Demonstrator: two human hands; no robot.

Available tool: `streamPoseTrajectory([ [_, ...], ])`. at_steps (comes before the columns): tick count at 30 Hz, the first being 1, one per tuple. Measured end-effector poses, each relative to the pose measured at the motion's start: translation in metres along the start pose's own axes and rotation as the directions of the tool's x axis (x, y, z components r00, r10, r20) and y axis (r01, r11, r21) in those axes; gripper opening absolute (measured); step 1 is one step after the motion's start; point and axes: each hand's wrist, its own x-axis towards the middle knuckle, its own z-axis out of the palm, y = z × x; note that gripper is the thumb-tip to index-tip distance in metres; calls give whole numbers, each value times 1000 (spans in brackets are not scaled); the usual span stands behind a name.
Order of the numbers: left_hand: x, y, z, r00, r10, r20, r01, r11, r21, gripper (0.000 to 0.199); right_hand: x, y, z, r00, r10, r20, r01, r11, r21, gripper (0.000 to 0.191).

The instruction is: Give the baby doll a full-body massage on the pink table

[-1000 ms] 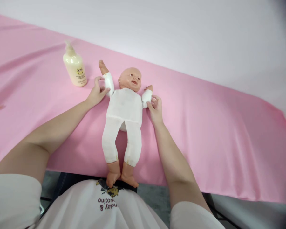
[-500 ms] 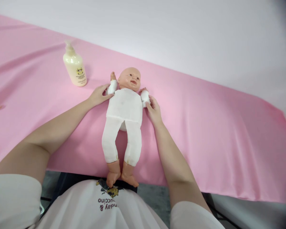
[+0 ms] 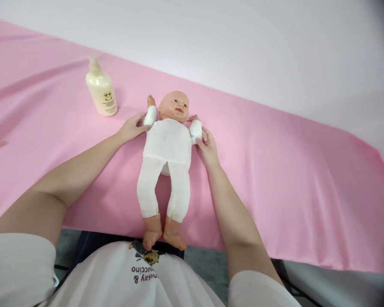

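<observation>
A baby doll (image 3: 168, 140) with a white cloth body lies face up on the pink cloth, its feet toward me and hanging over the near edge. Both of its arms are bent upward beside the head. My left hand (image 3: 133, 127) grips the doll's arm on the left, thumb in front and fingers behind the sleeve. On the other side, my right hand (image 3: 208, 147) pinches the doll's other arm near the elbow. Parts of the fingers on both hands are hidden behind the doll's arms.
A cream pump bottle (image 3: 101, 90) with a cow picture stands on the pink cloth (image 3: 275, 183), beyond my left hand. A white wall (image 3: 243, 47) rises behind the cloth's far edge. Below the near edge, grey floor (image 3: 206, 264) shows.
The doll's arm on the left has tilted slightly outward, and my left thumb has shifted a little left. The doll's other arm has risen slightly. The body has hardly moved.
</observation>
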Motion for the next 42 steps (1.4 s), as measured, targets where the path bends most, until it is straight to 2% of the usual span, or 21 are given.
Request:
streamPoseTrajectory([
  [3,2,-3,2,1000,17,4,-17,987,-160,74,0,-2,-1,996,-8,-86,14,997,72,83],
  [5,5,-5,3,999,49,12,-44,963,-265,77,1,-4,-2,996,-15,-92,22,997,80,78],
  [9,9,-8,5,995,96,17,-80,901,-426,78,1,-4,-7,996,13,-92,-5,996,89,58],
  [12,10,-9,4,997,69,15,-54,874,-483,71,1,-3,-9,996,16,-91,-6,994,110,34],
  [14,9,-9,3,999,38,19,-23,852,-522,61,-1,-3,-9,997,11,-74,-2,992,126,26],
  [17,7,-7,2,999,27,42,2,816,-578,39,-5,-6,-6,999,16,-37,-10,987,159,29],
  [19,5,-7,2,996,60,65,-14,832,-555,30,-8,-9,-4,999,26,-24,-22,991,134,27],
  [24,5,-11,3,988,128,87,-78,895,-440,36,-9,-14,-2,999,42,-3,-42,999,-31,21],
  [30,7,-16,3,982,140,127,-67,888,-455,37,-10,-20,-3,996,70,49,-69,997,-21,18],
  [35,9,-15,2,984,120,129,-42,868,-494,43,-9,-20,-2,1000,18,24,-19,1000,2,30],
  [37,12,-17,2,986,119,113,-44,856,-516,50,-8,-19,-1,999,41,10,-41,999,20,35],
  [42,16,-27,6,990,130,63,-80,858,-508,63,-4,-15,2,994,41,-102,-43,999,-20,51],
])
